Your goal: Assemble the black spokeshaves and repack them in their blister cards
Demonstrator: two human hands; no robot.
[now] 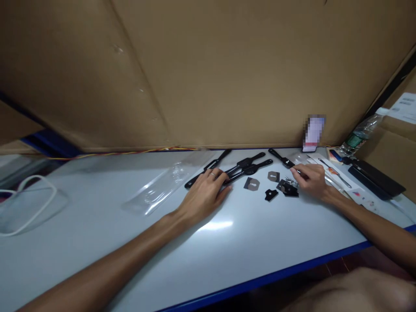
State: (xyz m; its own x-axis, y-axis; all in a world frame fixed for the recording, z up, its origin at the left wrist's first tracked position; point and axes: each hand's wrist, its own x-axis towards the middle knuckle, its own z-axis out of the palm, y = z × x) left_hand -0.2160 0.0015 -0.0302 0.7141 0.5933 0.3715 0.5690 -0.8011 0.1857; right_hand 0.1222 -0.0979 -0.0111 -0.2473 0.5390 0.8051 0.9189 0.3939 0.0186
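On the pale grey worktop [269, 234], centre: three long, glossy black tools with slim handles and wider middles [245, 163], lying side by side at a slant, their near ends partly under the left hand.
Left hand [205, 187]: palm down across those tools, ring on one finger, fingers draped together, thumb set apart; cannot tell whether it grips.
Right hand [310, 180]: thumb and fingers pinching the near end of a fourth black tool of similar shape [287, 162], which points away toward the cardboard wall [227, 78].
Between the hands, loose parts: two flat grey metal plates, slotted and with cut corners [252, 188], just beside each other; one small black lobed plate [271, 195]; a dark pile of plates [290, 190], near the right hand.
Left of the tools: crumpled clear plastic sleeve [169, 182].
Far left: looped white cable [40, 218].
Right side: white printed sheet bearing a tool picture [349, 189]; upright phone, screen blurred [313, 134]; clear plastic bottle, green label [355, 138], tilted beside a brown cardboard box [386, 151].
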